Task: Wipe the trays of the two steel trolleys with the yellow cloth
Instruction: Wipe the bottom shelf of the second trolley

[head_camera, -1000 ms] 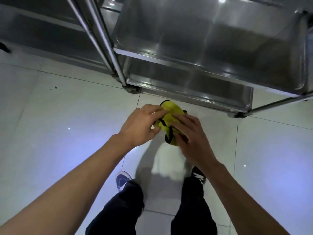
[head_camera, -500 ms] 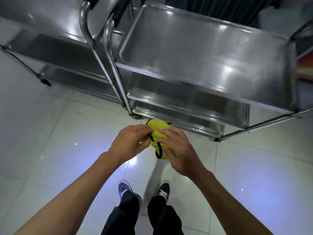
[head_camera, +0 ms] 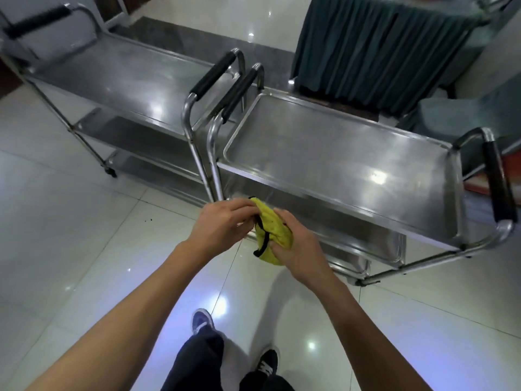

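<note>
Both steel trolleys' top trays now show, unlike before. Left hand [head_camera: 222,224] and right hand [head_camera: 296,246] still grip the bunched yellow cloth [head_camera: 272,231], the right trolley [head_camera: 338,165] just beyond them.

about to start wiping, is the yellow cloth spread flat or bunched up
Bunched up. The yellow cloth is a crumpled wad with its black edging looped, gripped between the left hand and right hand.

Both hands, left [head_camera: 222,224] and right [head_camera: 298,249], grip bunched yellow cloth [head_camera: 272,231] above tiled floor [head_camera: 84,249]. Two steel trolleys side by side: right trolley [head_camera: 338,165] just ahead, left trolley [head_camera: 118,80] farther off.
</note>
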